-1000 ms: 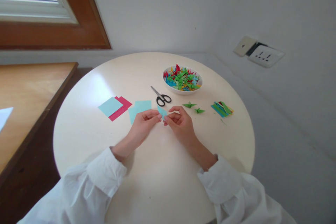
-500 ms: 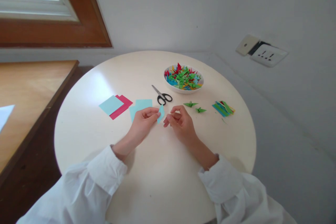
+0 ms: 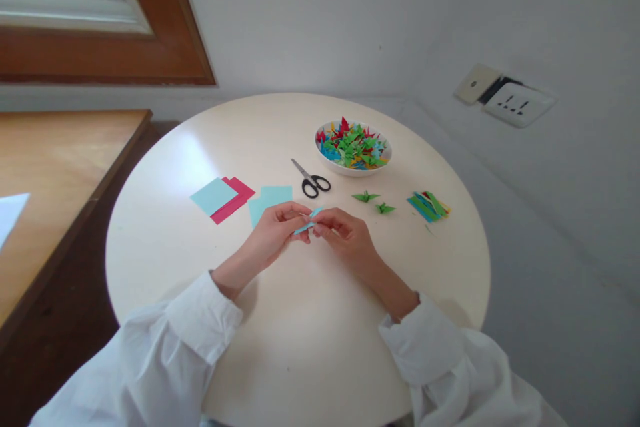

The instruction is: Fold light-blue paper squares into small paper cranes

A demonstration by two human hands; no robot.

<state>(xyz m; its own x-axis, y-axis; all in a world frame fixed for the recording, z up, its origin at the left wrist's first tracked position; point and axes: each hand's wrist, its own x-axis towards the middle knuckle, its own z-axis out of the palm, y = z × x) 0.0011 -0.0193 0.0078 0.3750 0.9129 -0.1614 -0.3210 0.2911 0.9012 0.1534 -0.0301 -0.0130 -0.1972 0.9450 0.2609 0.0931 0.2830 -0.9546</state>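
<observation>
My left hand (image 3: 276, 232) and my right hand (image 3: 345, 235) meet over the middle of the round cream table (image 3: 280, 360). Both pinch a small folded light blue paper (image 3: 309, 222) between their fingertips, held nearly flat just above the tabletop. Beyond the left hand lies a light blue sheet (image 3: 270, 200). Black-handled scissors (image 3: 313, 180) lie just past the hands. Two small green folded paper cranes (image 3: 367, 197) rest to the right of the right hand.
A white bowl (image 3: 353, 147) heaped with coloured paper cranes stands at the back. A light blue sheet over red sheets (image 3: 220, 197) lies at the left. A small stack of coloured paper strips (image 3: 428, 206) lies at the right. A wooden desk (image 3: 55, 173) adjoins the table's left.
The right hand came back onto the blue paper, which the left hand alone held upright half a second ago. The paper now lies flatter between both hands.
</observation>
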